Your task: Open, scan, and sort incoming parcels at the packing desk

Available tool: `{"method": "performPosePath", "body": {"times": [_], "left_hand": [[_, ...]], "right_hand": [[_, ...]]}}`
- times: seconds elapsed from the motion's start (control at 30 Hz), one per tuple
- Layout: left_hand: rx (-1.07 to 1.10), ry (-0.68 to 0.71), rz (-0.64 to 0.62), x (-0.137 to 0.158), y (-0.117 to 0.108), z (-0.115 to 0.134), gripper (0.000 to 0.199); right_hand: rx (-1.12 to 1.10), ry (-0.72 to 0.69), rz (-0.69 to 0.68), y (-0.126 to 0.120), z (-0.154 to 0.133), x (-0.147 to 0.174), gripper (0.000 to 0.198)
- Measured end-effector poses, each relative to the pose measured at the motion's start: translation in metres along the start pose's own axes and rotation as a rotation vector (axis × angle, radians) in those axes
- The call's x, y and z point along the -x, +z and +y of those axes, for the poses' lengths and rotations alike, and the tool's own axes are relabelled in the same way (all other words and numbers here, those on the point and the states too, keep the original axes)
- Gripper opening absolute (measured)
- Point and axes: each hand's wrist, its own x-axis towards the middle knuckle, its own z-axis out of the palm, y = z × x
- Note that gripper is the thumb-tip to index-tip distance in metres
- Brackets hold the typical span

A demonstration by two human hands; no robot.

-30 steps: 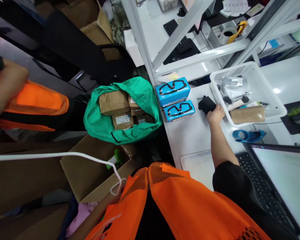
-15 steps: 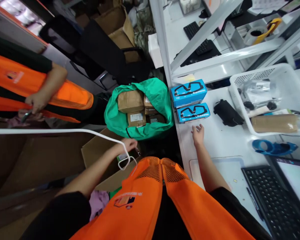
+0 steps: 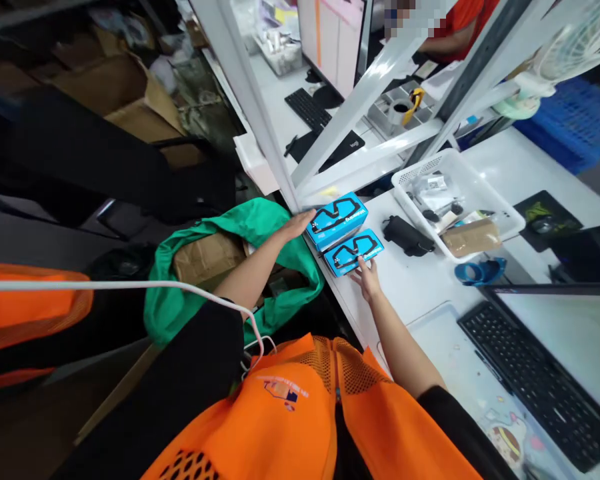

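Note:
Two blue goggles boxes stand side by side at the table's left edge, each with black goggles pictured on top. My left hand (image 3: 299,225) lies stretched out against the left end of the back goggles box (image 3: 338,220), its fingers straight. At the near side of the front goggles box (image 3: 354,252), my right hand (image 3: 368,280) touches with its fingers apart, one fingertip over the top edge. Neither box looks lifted. A black pouch-like item (image 3: 408,236) lies just right of the boxes.
A green bag (image 3: 180,327) holding brown parcels stands below the table's left side. A white basket (image 3: 513,223) of packaged items, a blue tape dispenser (image 3: 480,272) and a keyboard (image 3: 535,380) are on the right. A white frame post (image 3: 253,87) rises behind the boxes; a white cable (image 3: 130,285) crosses left.
My left hand has come up from the open carton to the back goggles box. My right hand has moved forward onto the front box. The view has turned toward the right.

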Motion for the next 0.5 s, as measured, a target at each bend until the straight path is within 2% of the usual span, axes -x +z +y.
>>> {"method": "performPosePath", "body": {"times": [0.1, 0.23, 0.37, 0.43, 0.5], "left_hand": [[0.259, -0.093, -0.144, -0.014, -0.001, -0.014, 0.092], [0.375, -0.231, -0.181, -0.022, 0.001, -0.029, 0.095], [0.408, -0.349, -0.264, -0.018, 0.014, -0.046, 0.083], [0.389, -0.338, -0.333, -0.012, 0.027, -0.051, 0.072], [0.372, -0.310, -0.427, 0.001, 0.043, -0.050, 0.066]], "right_hand": [[-0.006, -0.038, 0.022, 0.006, -0.001, -0.003, 0.087], [0.050, -0.004, 0.106, 0.013, -0.003, -0.005, 0.084], [0.065, 0.020, 0.148, 0.021, -0.010, -0.006, 0.079], [0.041, -0.037, 0.162, 0.018, -0.019, -0.008, 0.077], [0.051, -0.130, 0.134, 0.004, -0.031, -0.010, 0.074]]}}
